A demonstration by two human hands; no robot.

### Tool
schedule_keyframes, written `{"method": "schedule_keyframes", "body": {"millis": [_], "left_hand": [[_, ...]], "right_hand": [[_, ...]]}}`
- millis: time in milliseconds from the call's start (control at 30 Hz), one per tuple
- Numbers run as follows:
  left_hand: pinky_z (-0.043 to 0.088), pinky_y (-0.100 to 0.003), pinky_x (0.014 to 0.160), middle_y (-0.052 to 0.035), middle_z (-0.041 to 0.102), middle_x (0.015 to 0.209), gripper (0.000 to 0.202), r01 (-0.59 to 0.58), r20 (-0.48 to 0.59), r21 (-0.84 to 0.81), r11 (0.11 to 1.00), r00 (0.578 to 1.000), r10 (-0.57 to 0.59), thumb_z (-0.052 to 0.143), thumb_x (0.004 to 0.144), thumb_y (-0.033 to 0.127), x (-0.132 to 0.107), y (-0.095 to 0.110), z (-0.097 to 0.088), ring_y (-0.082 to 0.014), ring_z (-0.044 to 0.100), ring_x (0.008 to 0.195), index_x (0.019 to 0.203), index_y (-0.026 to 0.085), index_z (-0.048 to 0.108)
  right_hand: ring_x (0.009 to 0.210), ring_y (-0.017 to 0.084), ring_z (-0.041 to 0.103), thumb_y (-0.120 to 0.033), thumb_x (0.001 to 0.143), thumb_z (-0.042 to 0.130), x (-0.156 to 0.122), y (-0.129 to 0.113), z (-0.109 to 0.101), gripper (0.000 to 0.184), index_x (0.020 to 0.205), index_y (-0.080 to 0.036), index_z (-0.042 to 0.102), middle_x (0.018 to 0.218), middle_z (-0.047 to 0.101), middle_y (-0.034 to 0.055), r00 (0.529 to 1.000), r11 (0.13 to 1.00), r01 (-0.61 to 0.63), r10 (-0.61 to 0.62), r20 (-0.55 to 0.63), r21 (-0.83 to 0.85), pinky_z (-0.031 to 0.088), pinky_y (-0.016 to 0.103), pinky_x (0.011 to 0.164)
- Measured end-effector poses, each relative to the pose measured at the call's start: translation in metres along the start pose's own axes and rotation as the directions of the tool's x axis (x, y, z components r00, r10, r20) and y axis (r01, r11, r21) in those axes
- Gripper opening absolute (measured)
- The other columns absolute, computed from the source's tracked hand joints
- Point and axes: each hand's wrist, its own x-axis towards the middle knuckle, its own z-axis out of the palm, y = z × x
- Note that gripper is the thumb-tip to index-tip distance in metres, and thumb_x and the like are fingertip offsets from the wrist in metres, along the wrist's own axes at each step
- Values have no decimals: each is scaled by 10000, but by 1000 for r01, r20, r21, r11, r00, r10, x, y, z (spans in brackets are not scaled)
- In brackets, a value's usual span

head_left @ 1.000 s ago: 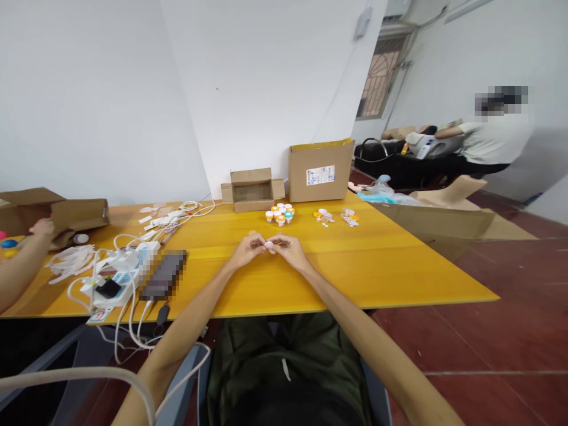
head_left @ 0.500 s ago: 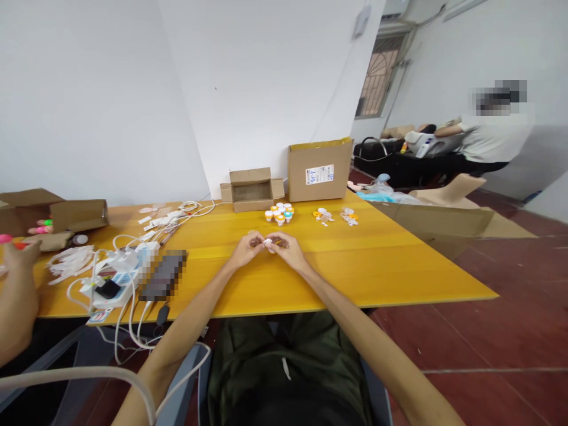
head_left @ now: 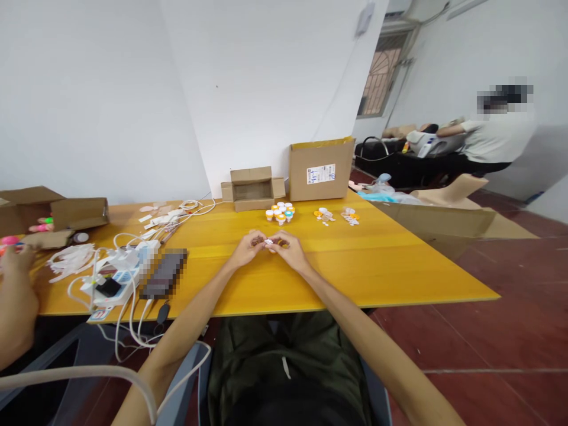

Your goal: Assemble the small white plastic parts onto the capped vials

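Head view, centre of frame: left hand (head_left: 249,247) pinches a small white piece (head_left: 268,242) narrowly; right hand (head_left: 288,248) pinches its other side. Light, opposed fingertips, kept low over the table (head_left: 355,272), should steady it. Versus one second ago: co-worker's hand (head_left: 18,259), left edge, sits clear of the carton (head_left: 80,213); working hands hold place.

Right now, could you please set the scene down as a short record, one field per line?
Left hand: fingertips pinching a small white piece
Right hand: fingertips on the same piece
Beyond the hands: cluster of white, orange and teal pieces
Right of the cluster: two small groups of loose parts
Behind: small open carton, larger labelled carton
To the left: dark flat device, power strip
Far left: another person's hand, near a pink item
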Motion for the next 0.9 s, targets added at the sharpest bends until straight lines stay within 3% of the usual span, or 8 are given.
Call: {"method": "schedule_keyframes", "body": {"millis": [200, 367, 667, 900], "left_hand": [[498, -293, 782, -21, 671, 835, 167, -23, -3, 75, 997, 1000, 24, 641, 862, 343, -1, 2, 0, -157, 628, 804, 874, 179, 666], [496, -282, 766, -34, 690, 942, 213, -41, -31, 139, 989, 998, 45, 659, 856, 359, -1, 2, 2, -155, 628, 835, 1000, 202, 656], [491, -378, 922, -71, 653, 1150, 479, -56, 14, 271, 961, 998, 55, 801, 729, 329, 0, -10, 17, -233, 606, 1052, 1146, 220, 591], [511, -371, 882, -61, 685, 998, 317, -35, 18, 213, 976, 999, 32, 741, 780, 272, 5, -19, 18, -208, 645, 941, 1044, 192, 585]], "right_hand": [[639, 165, 618, -417, 772, 699, -1, -1, -1, 205, 693, -229, 708, 663, 655, 7, 1000, 1000, 7, -8, -26, -17, 476, 260, 562], [772, 192, 672, -412, 783, 672, 1, 3, -3, 193, 799, -227, 725, 820, 739, 32, 990, 997, -66, 62, -125, -30, 514, 273, 647], [769, 207, 698, -336, 760, 650, 5, 22, -4, 157, 856, -225, 705, 797, 753, 29, 961, 986, -165, 154, -228, -30, 545, 294, 660], [737, 201, 707, -251, 749, 648, 4, 21, -4, 89, 801, -230, 717, 803, 766, 21, 979, 982, -158, 142, -144, -102, 569, 314, 714]]}}
